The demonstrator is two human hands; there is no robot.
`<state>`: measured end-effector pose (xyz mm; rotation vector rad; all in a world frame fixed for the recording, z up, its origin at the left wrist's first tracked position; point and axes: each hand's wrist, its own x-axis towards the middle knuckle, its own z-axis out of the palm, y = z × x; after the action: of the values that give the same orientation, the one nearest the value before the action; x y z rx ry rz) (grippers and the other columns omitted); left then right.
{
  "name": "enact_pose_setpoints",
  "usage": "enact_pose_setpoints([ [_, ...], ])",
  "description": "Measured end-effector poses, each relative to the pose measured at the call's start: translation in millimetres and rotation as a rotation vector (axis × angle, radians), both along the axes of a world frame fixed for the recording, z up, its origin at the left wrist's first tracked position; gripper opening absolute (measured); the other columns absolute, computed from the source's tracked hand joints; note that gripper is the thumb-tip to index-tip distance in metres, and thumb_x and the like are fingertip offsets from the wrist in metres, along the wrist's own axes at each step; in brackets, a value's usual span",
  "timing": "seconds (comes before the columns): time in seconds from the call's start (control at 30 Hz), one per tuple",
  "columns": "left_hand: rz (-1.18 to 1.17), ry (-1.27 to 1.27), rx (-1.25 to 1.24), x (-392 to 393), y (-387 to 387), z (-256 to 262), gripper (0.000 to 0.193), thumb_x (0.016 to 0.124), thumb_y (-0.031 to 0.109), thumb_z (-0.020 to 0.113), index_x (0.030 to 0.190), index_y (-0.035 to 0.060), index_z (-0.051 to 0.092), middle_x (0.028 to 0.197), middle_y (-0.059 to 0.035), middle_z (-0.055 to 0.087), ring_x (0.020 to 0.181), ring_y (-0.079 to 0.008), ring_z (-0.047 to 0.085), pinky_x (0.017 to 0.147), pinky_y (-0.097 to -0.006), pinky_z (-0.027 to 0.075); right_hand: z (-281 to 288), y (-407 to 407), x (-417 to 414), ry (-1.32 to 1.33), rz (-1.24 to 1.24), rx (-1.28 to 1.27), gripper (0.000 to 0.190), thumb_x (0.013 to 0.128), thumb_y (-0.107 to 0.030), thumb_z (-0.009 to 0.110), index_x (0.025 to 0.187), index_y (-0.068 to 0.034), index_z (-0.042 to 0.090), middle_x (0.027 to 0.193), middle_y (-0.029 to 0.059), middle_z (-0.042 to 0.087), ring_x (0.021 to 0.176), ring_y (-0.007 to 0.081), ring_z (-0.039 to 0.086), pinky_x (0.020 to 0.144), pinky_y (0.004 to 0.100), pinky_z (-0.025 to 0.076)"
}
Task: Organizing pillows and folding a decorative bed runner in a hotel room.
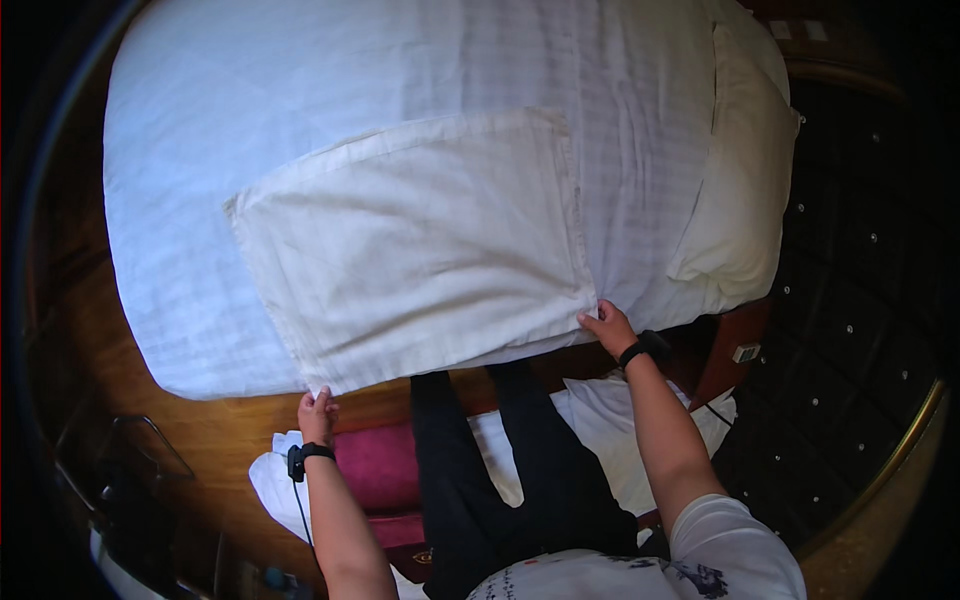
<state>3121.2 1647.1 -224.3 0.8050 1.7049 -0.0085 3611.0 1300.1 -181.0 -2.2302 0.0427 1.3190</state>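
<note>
A white pillowcase (442, 225) lies spread over the bed, with soft creases across its near half. My left hand (319, 416) pinches its near left corner at the mattress edge. The near right corner is pinched between the thumb and fingers of my right hand (611, 330). Beneath the pillowcase is the bed's white sheet (180, 247), wrinkled toward the right. A pillow in a white case (739, 172) rests at the headboard end, to the right of the pillowcase.
A black tufted headboard (832, 277) with shiny studs stands at the right. Behind my legs lie a dark red cushion (379, 469) and white linens (600, 427). Wooden flooring (225, 427) shows at the left, near a metal-framed chair (154, 446). Wrist devices with cables are on my arms.
</note>
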Motion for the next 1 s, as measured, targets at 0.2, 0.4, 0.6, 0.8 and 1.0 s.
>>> enact_pose_setpoints([
  [0.2,0.244,-0.253,0.027,-5,1,15,0.012,0.091,0.018,0.064,0.09,0.0093,0.056,0.067,0.0027,0.053,0.054,-0.0072,0.049,0.048,-0.0209,0.04,1,-6,6,0.045,0.072,0.09,0.038,0.085,-0.029,0.07,0.105,0.002,0.064,0.089,0.0066,0.068,0.081,0.0152,0.061,0.075,0.0314,0.049],
  [0.4,0.104,0.185,0.144,5,-6,5,0.022,0.09,0.02,0.066,0.079,0.0082,0.052,0.067,0.0012,0.051,0.055,-0.0104,0.048,0.052,-0.0237,0.042,4,19,17,-0.164,0.584,-0.375,0.04,0.077,-0.036,0.073,0.088,0.001,0.062,0.079,0.0179,0.064,0.077,0.0332,0.063,0.074,0.0388,0.05],
  [0.6,-0.551,0.155,0.702,115,-82,37,0.022,0.083,0.012,0.066,0.071,0.0038,0.049,0.067,-0.0123,0.051,0.06,-0.027,0.048,0.059,-0.039,0.042,-22,126,97,-0.526,0.328,0.031,0.058,0.075,-0.036,0.076,0.113,0.003,0.057,0.1,0.0162,0.066,0.093,0.0275,0.064,0.083,0.035,0.05],
  [0.8,-1.373,-0.554,0.853,291,-193,60,0.031,0.084,0.012,0.052,0.112,0.002,0.057,0.108,-0.0192,0.056,0.105,-0.0333,0.054,0.091,-0.043,0.043,-37,241,175,-0.374,0.075,-0.039,0.062,0.074,-0.033,0.079,0.117,0.005,0.055,0.11,0.0139,0.065,0.1,0.0224,0.063,0.089,0.0326,0.049],
  [1.0,-1.633,-0.16,1.058,345,-235,21,0.041,0.087,0.021,0.049,0.124,0.0015,0.053,0.12,-0.0182,0.054,0.113,-0.0322,0.05,0.099,-0.0456,0.036,-27,254,184,-0.034,0.047,0.182,0.051,0.079,-0.025,0.077,0.115,0.004,0.058,0.107,0.0102,0.065,0.094,0.0185,0.062,0.087,0.0306,0.047],
])
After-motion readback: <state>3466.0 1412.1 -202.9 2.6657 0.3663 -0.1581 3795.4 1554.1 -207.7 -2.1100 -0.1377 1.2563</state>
